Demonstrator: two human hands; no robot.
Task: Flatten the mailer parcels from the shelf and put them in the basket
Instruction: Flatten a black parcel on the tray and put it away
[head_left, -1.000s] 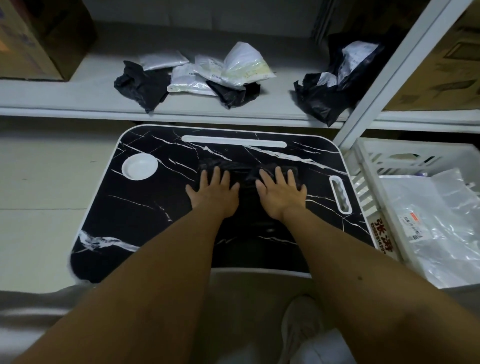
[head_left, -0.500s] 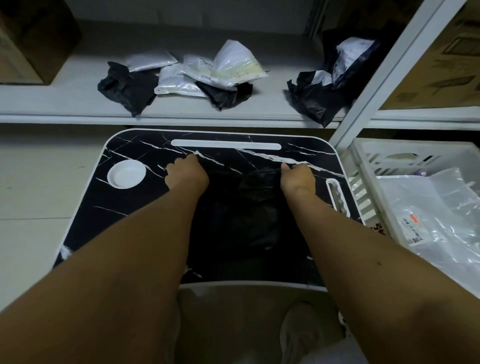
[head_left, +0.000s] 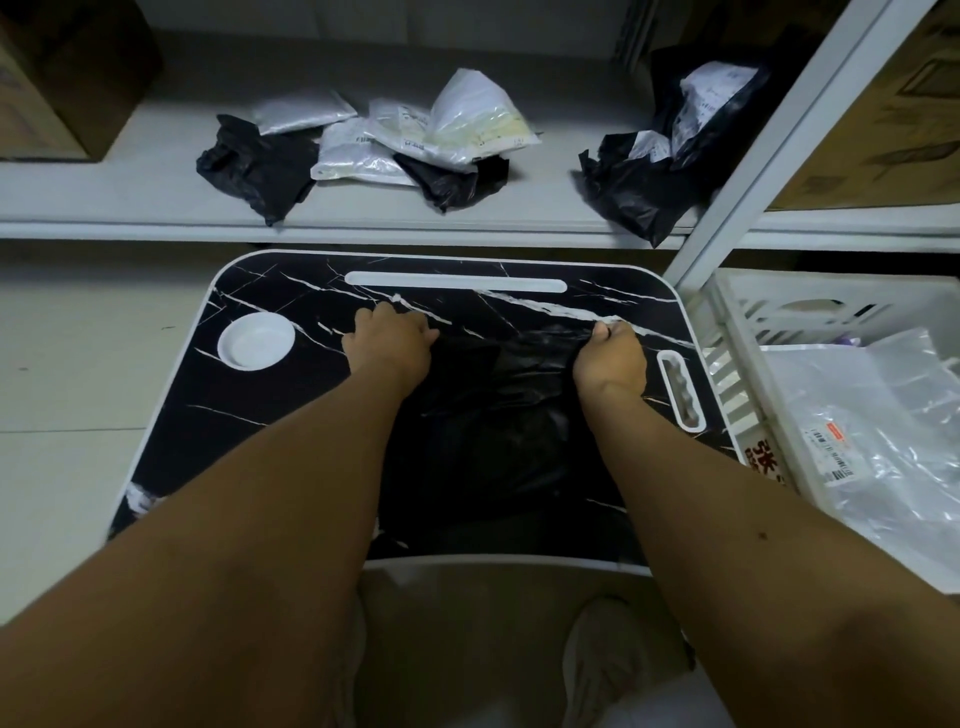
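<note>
1. A black mailer bag (head_left: 498, 415) of thin, crinkled, glossy plastic lies spread on a black marble-look lap table (head_left: 291, 431) with white veins, a white rim, a round white cup recess (head_left: 256, 341) and a long white slot (head_left: 455, 285)
2. The left hand (head_left: 387, 343) grips the bag's far left corner with curled fingers; the right hand (head_left: 610, 358) pinches its far right corner; the hands are well apart
3. On the grey shelf (head_left: 130, 197) behind the table lie more crumpled parcels, black (head_left: 254, 166) and white (head_left: 415, 140), with another black heap (head_left: 670, 150) to the right
4. A white slatted basket (head_left: 737, 332) just right of the table holds clear wrinkled plastic mailers (head_left: 883, 426); one bears a label with a barcode (head_left: 831, 454), print too small to read
5. Red characters on the basket's rim are partly cut off by the right arm
6. The bag's near edge is hard to tell from the dark tabletop
</note>
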